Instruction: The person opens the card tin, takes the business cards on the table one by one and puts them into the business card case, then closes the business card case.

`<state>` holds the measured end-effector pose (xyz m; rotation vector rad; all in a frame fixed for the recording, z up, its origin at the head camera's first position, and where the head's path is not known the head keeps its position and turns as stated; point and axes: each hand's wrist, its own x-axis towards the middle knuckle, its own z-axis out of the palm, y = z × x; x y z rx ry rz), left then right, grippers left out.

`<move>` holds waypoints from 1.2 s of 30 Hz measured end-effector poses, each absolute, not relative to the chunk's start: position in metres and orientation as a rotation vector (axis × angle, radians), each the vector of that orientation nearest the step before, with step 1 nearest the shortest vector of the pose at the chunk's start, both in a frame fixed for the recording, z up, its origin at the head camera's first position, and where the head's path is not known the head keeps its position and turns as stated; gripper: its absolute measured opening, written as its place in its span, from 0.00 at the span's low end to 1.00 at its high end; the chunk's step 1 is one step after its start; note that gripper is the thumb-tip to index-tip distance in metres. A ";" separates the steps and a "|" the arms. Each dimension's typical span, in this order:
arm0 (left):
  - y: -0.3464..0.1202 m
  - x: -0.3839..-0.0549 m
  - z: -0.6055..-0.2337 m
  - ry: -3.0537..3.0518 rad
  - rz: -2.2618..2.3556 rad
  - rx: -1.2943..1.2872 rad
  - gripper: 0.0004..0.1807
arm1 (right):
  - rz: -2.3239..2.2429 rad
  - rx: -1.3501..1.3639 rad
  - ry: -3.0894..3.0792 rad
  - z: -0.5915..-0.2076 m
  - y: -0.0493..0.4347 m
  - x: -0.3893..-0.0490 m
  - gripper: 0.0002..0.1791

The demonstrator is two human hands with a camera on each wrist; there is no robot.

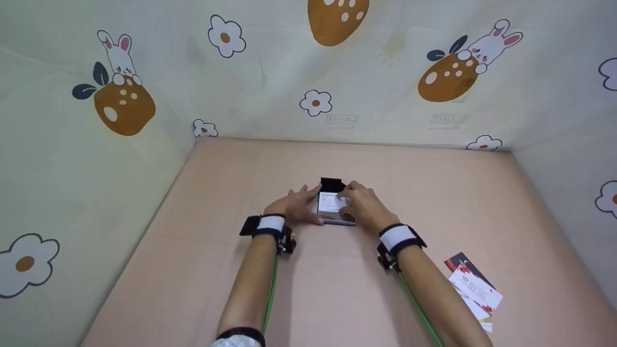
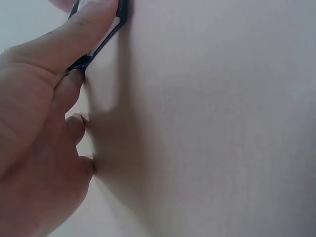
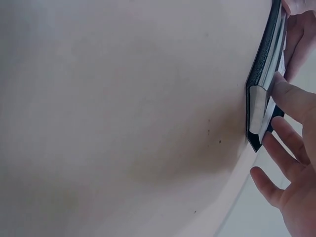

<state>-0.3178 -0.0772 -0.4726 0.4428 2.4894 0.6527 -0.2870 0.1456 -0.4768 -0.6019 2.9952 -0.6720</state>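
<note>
A black business card case [image 1: 339, 223] lies on the table with its dark flap [image 1: 331, 184] turned up at the far side. White printed business cards [image 1: 329, 201] fill its inside. My left hand [image 1: 296, 207] grips the case from the left, thumb at the near corner and fingers at the far one; in the left wrist view the thumb lies along the case's edge. From the right, my right hand [image 1: 368, 207] reaches over the case, its thumb and index finger pinching the top card. In the right wrist view the case's thick edge [image 3: 256, 111] shows beside the fingertips.
Several loose cards [image 1: 475, 289], red, white and dark, overlap at the right near my right forearm. Fabric walls [image 1: 270, 86] with rabbit and flower prints border the tan tabletop [image 1: 217, 183] at the back and sides. Green cables [image 1: 272, 289] run along both forearms from the wrist cameras.
</note>
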 end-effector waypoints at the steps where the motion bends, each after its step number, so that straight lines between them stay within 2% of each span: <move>1: -0.077 -0.318 -0.473 2.490 0.650 0.441 0.58 | -0.673 -0.600 2.988 -0.477 0.145 -0.287 0.21; 12: -0.077 -0.318 -0.473 2.488 0.665 0.447 0.57 | -0.629 -0.629 3.009 -0.481 0.145 -0.281 0.16; 36: -0.078 -0.318 -0.473 2.468 0.678 0.423 0.57 | -0.539 -0.760 3.026 -0.485 0.146 -0.255 0.17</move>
